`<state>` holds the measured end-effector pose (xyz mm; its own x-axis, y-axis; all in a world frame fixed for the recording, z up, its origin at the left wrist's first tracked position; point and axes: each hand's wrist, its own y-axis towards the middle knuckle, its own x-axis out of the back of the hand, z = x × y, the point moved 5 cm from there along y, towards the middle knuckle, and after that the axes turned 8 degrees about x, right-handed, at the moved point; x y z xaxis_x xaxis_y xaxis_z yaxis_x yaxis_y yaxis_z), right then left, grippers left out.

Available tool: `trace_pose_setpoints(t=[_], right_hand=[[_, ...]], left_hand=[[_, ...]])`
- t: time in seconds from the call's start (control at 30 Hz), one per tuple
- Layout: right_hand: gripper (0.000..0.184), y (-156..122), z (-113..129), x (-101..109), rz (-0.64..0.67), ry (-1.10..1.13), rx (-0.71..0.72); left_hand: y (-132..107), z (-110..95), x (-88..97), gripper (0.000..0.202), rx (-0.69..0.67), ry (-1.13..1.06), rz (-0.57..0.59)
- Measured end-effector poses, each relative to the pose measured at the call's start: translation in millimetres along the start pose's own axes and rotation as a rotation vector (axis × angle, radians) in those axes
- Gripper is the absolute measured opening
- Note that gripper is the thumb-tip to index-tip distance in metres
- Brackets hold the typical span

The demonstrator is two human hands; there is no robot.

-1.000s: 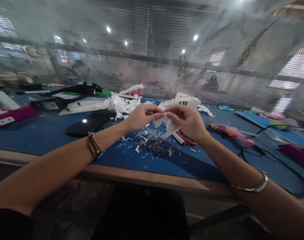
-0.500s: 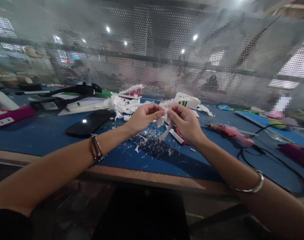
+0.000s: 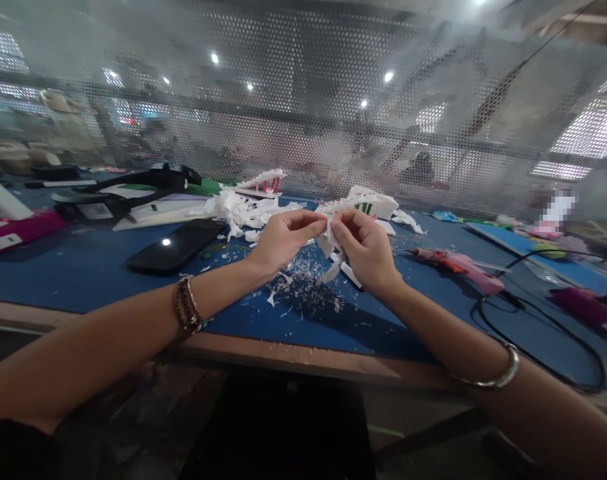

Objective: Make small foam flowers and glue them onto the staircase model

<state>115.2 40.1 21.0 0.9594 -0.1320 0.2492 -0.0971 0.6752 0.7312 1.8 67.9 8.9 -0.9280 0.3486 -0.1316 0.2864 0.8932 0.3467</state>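
At frame centre, the left hand (image 3: 283, 243) and right hand (image 3: 369, 252) grip white paper (image 3: 332, 269), perhaps tissue, above the counter (image 3: 83, 273).

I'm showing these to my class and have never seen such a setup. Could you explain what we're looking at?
There is no machine here: a person works with two bare hands. The camera is worn on their head, looking forward and down, so the forearms reach in from the bottom corners. The left hand and right hand meet near the middle, their fingertips pinching a thin white scrap; its exact material is hard to tell.

Beneath them is a blue table, sprinkled with white crumbs. Beyond the left hand lies a heap of white scraps; to its left is a black phone. To the right of the right hand lies a pink glue gun. Behind the table stands a screen full of small holes.
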Motion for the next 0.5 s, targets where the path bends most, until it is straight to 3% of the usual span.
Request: trace_pose_setpoints(t=[0.3, 0.5], right_hand=[[0.005, -1.3, 4.5, 2.2, -0.040, -0.066, 0.058], [0.006, -2.3, 4.4, 2.4, -0.058, -0.072, 0.070]], left_hand=[[-3.8, -3.4, -0.2, 0.010, -0.002, 0.101, -0.040], [-5.8, -2.3, -2.8, 0.014, 0.004, 0.111, 0.013]])
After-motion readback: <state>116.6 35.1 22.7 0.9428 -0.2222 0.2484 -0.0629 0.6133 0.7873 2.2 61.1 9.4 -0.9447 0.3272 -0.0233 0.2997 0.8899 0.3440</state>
